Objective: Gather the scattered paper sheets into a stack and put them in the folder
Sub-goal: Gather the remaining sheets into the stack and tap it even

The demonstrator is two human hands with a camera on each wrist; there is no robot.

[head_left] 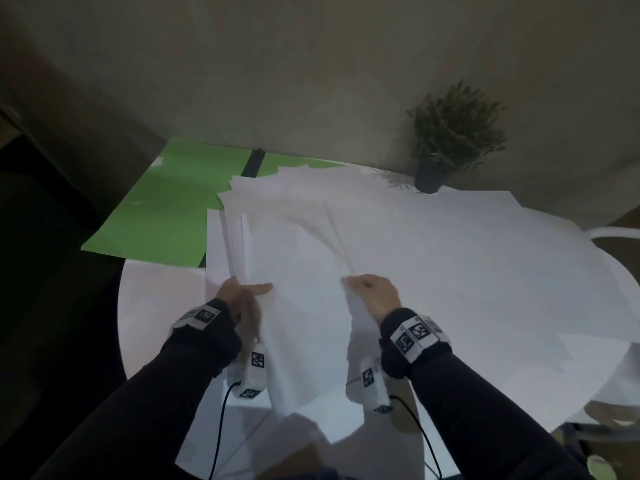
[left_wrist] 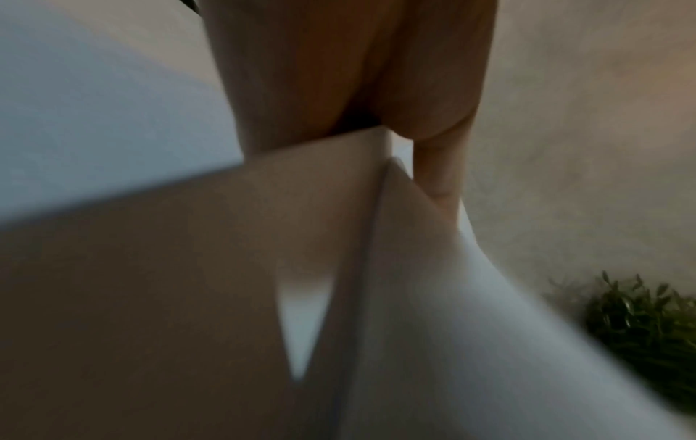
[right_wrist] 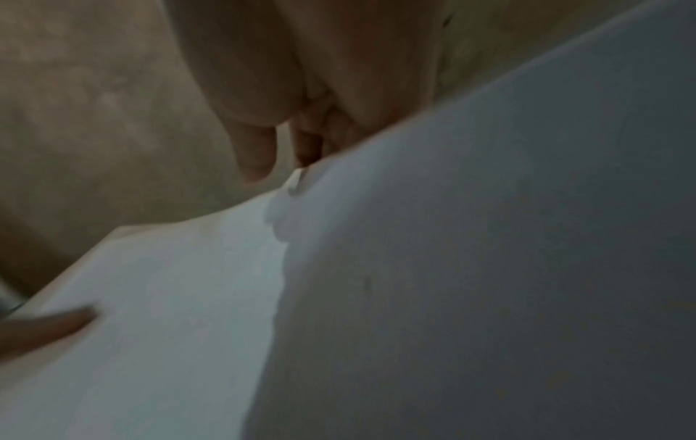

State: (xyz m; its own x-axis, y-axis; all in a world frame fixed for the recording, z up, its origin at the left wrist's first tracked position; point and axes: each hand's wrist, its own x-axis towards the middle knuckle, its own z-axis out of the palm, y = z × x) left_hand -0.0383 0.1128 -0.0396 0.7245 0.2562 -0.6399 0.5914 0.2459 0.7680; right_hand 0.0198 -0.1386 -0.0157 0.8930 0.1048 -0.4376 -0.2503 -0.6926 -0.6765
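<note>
A loose bundle of white paper sheets (head_left: 304, 244) is held up over the round white table (head_left: 156, 306), its far edges fanned out unevenly. My left hand (head_left: 242, 292) grips the bundle's left near side, thumb lying on top. My right hand (head_left: 370, 292) pinches the right near side, where the paper creases. In the left wrist view the sheets (left_wrist: 188, 268) fill the frame below my fingers (left_wrist: 437, 166). In the right wrist view my fingers (right_wrist: 260, 148) hold the sheets' edge (right_wrist: 452, 268). A green folder (head_left: 166, 206) lies open at the table's far left, partly under the sheets.
More white sheets (head_left: 502, 254) lie spread over the right half of the table. A small potted plant (head_left: 450, 133) stands at the far right against the beige wall. A white chair back (head_left: 613, 233) shows at the right edge. Cables hang from both wrists.
</note>
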